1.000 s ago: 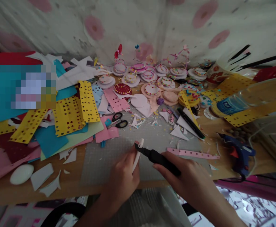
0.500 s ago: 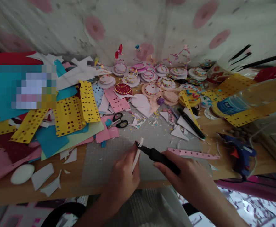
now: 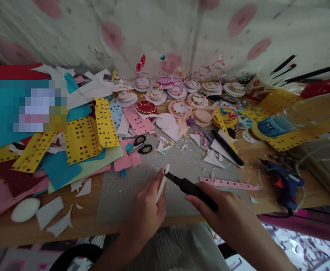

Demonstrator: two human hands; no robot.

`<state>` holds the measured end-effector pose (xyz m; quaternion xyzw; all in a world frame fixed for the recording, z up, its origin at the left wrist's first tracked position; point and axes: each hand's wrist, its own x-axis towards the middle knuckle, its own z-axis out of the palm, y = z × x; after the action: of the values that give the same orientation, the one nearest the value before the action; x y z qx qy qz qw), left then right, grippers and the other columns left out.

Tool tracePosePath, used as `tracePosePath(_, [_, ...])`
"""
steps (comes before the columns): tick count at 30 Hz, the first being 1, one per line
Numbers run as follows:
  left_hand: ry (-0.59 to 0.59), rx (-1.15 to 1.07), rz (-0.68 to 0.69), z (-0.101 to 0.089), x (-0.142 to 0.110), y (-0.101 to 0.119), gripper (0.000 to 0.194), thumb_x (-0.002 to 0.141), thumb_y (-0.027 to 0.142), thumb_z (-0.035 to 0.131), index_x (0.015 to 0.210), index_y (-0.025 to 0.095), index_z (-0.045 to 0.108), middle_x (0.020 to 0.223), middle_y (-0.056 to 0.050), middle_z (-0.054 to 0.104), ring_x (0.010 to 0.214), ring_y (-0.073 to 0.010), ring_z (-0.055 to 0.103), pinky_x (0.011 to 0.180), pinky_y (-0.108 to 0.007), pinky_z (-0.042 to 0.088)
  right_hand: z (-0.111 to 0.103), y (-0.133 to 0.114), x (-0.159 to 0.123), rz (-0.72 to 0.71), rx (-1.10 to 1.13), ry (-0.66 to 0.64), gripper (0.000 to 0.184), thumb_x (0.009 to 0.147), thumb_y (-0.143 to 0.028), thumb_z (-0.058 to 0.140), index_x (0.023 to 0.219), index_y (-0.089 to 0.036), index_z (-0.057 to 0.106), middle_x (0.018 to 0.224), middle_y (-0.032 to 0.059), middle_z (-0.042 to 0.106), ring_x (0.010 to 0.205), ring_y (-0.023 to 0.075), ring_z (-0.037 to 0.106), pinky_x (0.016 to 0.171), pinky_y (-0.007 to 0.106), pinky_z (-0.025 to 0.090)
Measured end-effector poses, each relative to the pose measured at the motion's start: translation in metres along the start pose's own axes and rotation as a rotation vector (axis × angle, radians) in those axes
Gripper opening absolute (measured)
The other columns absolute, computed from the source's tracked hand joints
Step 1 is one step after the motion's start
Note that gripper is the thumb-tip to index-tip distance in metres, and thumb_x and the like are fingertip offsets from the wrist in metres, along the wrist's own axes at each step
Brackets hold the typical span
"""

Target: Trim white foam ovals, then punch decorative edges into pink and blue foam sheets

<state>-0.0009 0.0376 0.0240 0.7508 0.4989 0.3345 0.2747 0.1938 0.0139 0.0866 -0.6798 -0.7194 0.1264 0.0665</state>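
Over the grey cutting mat (image 3: 119, 203), my left hand (image 3: 149, 203) is closed around a narrow white strip (image 3: 161, 188), which sticks up from between thumb and fingers. The strip's upper end has a small curl or hole. My right hand (image 3: 224, 207) grips a black-handled tool (image 3: 195, 190) with a slim dark tip, held slanting to the left. Its tip meets the strip near the top; whether it is a blade or a point, I cannot tell. A pink dotted strip (image 3: 229, 183) lies on the mat beyond my right hand.
Scissors (image 3: 144, 149), a black marker (image 3: 228, 148) and white scraps lie ahead. Several small decorated foam hats (image 3: 180, 107) line the back. Coloured sheets (image 3: 82, 139) cover the left. A blue glue gun (image 3: 285, 184) and a plastic bottle (image 3: 277, 126) lie at right.
The tool's tip has drawn back slightly to the right; it stuck out past the strip's left side before and now ends at the strip. My left hand has barely moved.
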Motion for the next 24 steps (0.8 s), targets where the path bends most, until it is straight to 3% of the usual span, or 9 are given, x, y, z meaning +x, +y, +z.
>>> tracePosePath(5, [-0.014, 0.047, 0.013, 0.001, 0.0, 0.003, 0.052, 0.085, 0.003, 0.045, 0.135, 0.012, 0.049, 0.113, -0.012, 0.071, 0.096, -0.0211, 0.071, 0.082, -0.029, 0.058, 0.005, -0.002, 0.013, 0.046, 0.028, -0.086, 0.041, 0.091, -0.058, 0.044, 0.084, -0.025, 0.066, 0.059, 0.0036, 0.071, 0.053, 0.0257, 0.069, 0.044, 0.026, 0.036])
tracePosePath(9, [-0.06, 0.029, 0.058, 0.002, -0.003, 0.005, 0.057, 0.085, 0.001, 0.043, 0.14, 0.016, 0.044, 0.128, -0.012, 0.064, 0.112, -0.0208, 0.065, 0.094, -0.031, 0.053, 0.013, 0.009, 0.029, 0.169, -0.002, -0.129, 0.043, 0.092, -0.058, 0.042, 0.085, -0.022, 0.066, 0.062, 0.0071, 0.071, 0.059, 0.0273, 0.07, 0.047, 0.027, 0.034])
tracePosePath(12, [-0.007, -0.048, 0.001, 0.0, -0.003, 0.003, 0.05, 0.088, 0.006, 0.044, 0.136, 0.017, 0.05, 0.128, -0.01, 0.064, 0.112, -0.0197, 0.064, 0.096, -0.029, 0.052, 0.014, 0.022, 0.037, 0.183, 0.141, -0.142, 0.044, 0.093, -0.055, 0.041, 0.08, -0.021, 0.065, 0.062, 0.006, 0.069, 0.059, 0.0239, 0.067, 0.049, 0.027, 0.035])
tracePosePath(15, [0.065, -0.162, -0.189, -0.007, 0.001, -0.002, 0.031, 0.09, 0.02, 0.051, 0.117, 0.016, 0.066, 0.108, -0.009, 0.074, 0.097, -0.022, 0.071, 0.086, -0.03, 0.056, 0.01, 0.029, 0.037, 0.185, 0.318, -0.157, 0.045, 0.093, -0.055, 0.038, 0.077, -0.02, 0.062, 0.055, 0.0022, 0.062, 0.052, 0.0195, 0.061, 0.047, 0.026, 0.035])
tracePosePath(17, [0.062, -0.282, -0.406, -0.011, 0.004, -0.005, 0.027, 0.088, 0.031, 0.055, 0.102, 0.014, 0.072, 0.095, -0.008, 0.076, 0.087, -0.0236, 0.072, 0.078, -0.031, 0.058, 0.009, 0.028, 0.035, 0.201, 0.41, -0.144, 0.044, 0.092, -0.055, 0.038, 0.075, -0.02, 0.058, 0.052, 0.0, 0.057, 0.049, 0.0176, 0.056, 0.046, 0.025, 0.035])
tracePosePath(21, [0.123, -0.586, -0.913, -0.014, 0.006, -0.007, 0.046, 0.073, 0.051, 0.071, 0.096, 0.012, 0.071, 0.087, -0.01, 0.076, 0.078, -0.0248, 0.072, 0.063, -0.029, 0.057, 0.014, 0.017, 0.033, 0.203, 0.655, -0.078, 0.038, 0.088, -0.055, 0.045, 0.073, -0.02, 0.052, 0.057, -0.0021, 0.05, 0.052, 0.0141, 0.049, 0.048, 0.024, 0.036])
tracePosePath(24, [0.153, -0.789, -1.039, -0.014, 0.008, 0.001, 0.061, 0.06, 0.056, 0.079, 0.1, 0.01, 0.069, 0.088, -0.012, 0.075, 0.076, -0.0251, 0.071, 0.061, -0.029, 0.056, 0.022, 0.005, 0.033, 0.194, 0.879, -0.12, 0.031, 0.082, -0.05, 0.057, 0.079, -0.019, 0.056, 0.063, -0.0028, 0.05, 0.054, 0.0114, 0.045, 0.048, 0.022, 0.036])
